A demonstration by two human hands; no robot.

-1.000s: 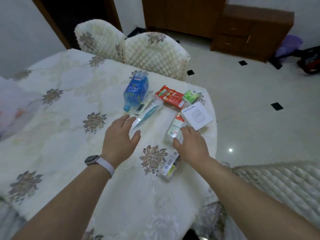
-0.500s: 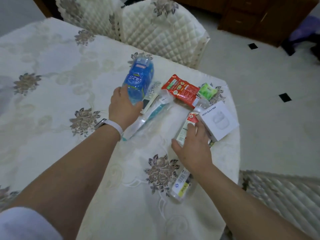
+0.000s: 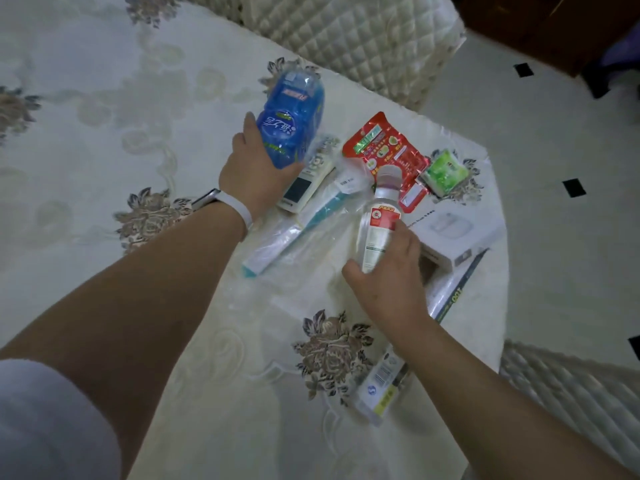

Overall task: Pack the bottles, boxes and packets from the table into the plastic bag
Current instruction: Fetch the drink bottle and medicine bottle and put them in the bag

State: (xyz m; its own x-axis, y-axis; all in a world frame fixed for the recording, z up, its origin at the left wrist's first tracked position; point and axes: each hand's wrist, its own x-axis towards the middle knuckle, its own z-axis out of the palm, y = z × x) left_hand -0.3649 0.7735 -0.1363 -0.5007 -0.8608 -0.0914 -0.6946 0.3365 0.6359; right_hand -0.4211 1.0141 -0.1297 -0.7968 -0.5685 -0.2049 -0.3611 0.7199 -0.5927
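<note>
Now both hands grip bottles over the cloth-covered worktop (image 3: 104, 133); the left hand (image 3: 254, 171), a white band on its wrist, has its fingers wrapped around the lower end of the blue bottle (image 3: 292, 121), which tilts away from the person; the right hand (image 3: 388, 282) has its fingers clamped on the clear bottle (image 3: 379, 226) with a red label, cap pointing away. Just beside the blue bottle lies a white remote control (image 3: 308, 178), and next to that a toothbrush packet (image 3: 294, 233); a red packet (image 3: 384, 150) lies behind the clear bottle's cap, a green packet (image 3: 446, 173) to its right; a white box (image 3: 457, 233) sits just right of the right hand. Another clear bottle (image 3: 379, 386) lies under the right forearm. Crinkled clear plastic (image 3: 311, 271) between the hands may be the bag.
</note>
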